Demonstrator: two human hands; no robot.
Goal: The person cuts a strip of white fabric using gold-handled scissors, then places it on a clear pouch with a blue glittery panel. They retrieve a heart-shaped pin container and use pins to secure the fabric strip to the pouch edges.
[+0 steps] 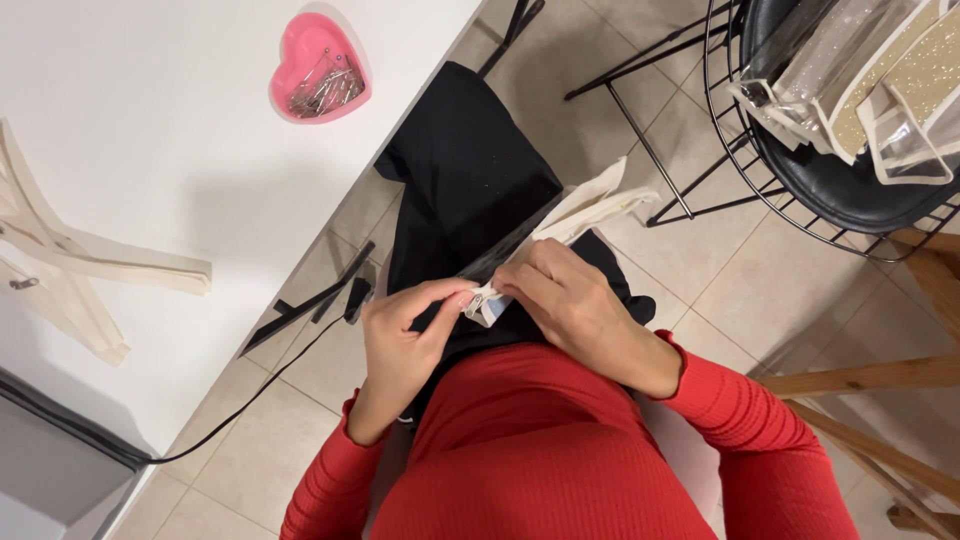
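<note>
Left hand (405, 335) and right hand (565, 300): both pinched closed on a small white folded fabric piece (484, 303), held over the lap against black cloth (465, 180). Cream woven strap (595, 205) trails beyond. Pink heart-shaped dish (300, 50) of metal pins on smooth white table (150, 150).

The strap (60, 270) runs off the left edge; the bags (880, 80), upper right, are cropped; the hands (480, 300) hide a small white piece.
</note>
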